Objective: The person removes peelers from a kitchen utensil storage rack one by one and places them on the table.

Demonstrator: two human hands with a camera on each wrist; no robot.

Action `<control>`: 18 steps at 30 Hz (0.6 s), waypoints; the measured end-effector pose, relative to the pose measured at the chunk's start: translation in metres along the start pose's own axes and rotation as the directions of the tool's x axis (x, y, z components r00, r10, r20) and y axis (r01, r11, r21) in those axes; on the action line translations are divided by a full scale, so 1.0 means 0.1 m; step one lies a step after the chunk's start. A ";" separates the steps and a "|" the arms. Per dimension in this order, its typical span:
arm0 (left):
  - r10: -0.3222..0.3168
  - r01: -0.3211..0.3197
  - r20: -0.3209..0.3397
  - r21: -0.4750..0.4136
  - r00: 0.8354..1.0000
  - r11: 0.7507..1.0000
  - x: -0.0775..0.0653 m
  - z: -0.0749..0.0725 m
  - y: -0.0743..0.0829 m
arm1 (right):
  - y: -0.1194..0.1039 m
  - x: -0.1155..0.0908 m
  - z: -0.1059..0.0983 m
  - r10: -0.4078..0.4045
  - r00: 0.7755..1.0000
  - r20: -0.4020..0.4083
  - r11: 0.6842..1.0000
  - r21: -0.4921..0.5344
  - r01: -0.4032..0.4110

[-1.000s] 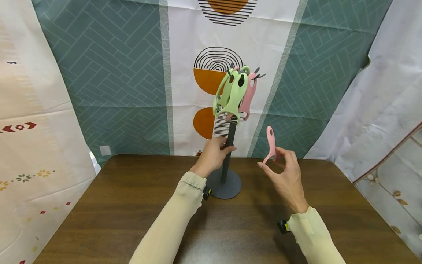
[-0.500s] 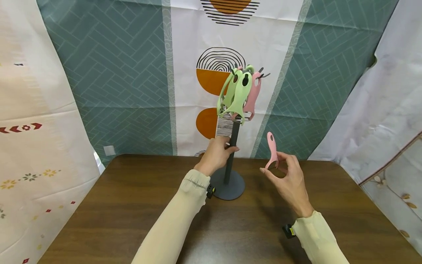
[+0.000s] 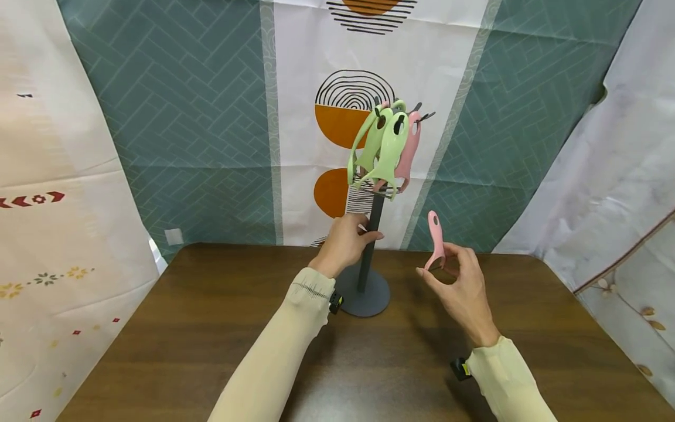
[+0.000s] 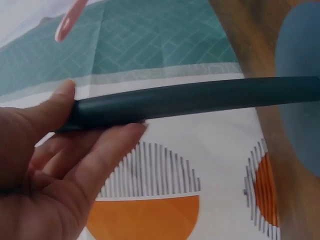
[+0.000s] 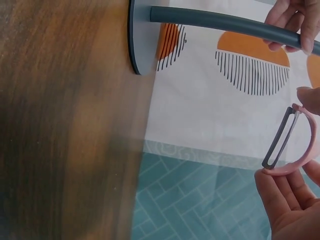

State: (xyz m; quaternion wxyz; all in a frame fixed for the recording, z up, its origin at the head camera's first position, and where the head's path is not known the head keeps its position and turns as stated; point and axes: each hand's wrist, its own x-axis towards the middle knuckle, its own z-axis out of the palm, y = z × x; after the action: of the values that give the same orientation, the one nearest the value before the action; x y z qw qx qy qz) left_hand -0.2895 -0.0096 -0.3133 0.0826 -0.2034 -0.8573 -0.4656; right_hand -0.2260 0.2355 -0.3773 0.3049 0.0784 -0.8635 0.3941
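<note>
Over the last second the right hand (image 3: 464,287) has dipped slightly, then steadied, so the work seems paused, the pink peeler (image 3: 436,239) held above the table (image 3: 237,328), right of the stand (image 3: 367,258). Its fingers pinch the blade end; the left hand (image 3: 341,245) grips the post. The right wrist view shows the slotted blade (image 5: 277,136), unclear from the head.

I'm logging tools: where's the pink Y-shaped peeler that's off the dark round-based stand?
In the head view, the pink peeler is pinched in the right grip, handle up, right of the dark stand.
</note>
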 end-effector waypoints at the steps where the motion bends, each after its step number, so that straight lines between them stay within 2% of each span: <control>1: 0.007 -0.007 -0.002 0.000 1.000 1.000 0.01 0.00 0.00 | 0.01 0.00 0.00 -0.001 1.000 -0.006 1.000 -0.001 0.001; 8: 0.024 -0.024 -0.023 0.038 0.999 0.999 0.01 0.03 -0.01 | 0.03 -0.02 0.00 0.002 1.000 -0.006 1.000 -0.007 -0.002; 14: 0.046 -0.049 0.026 0.111 0.999 0.993 -0.04 0.05 -0.03 | 0.03 -0.03 0.02 0.006 1.000 0.011 1.000 0.005 -0.006; 18: 0.061 -0.064 0.032 0.118 0.998 0.991 -0.04 0.06 -0.06 | 0.04 -0.02 0.05 -0.007 1.000 0.017 1.000 0.008 0.007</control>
State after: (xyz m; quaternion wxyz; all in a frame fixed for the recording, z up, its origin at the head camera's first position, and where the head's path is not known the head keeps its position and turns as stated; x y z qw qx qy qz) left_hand -0.2881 -0.0088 -0.3227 0.0968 -0.2316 -0.8778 -0.4079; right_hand -0.2285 0.2349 -0.3834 0.2988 0.0860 -0.8641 0.3957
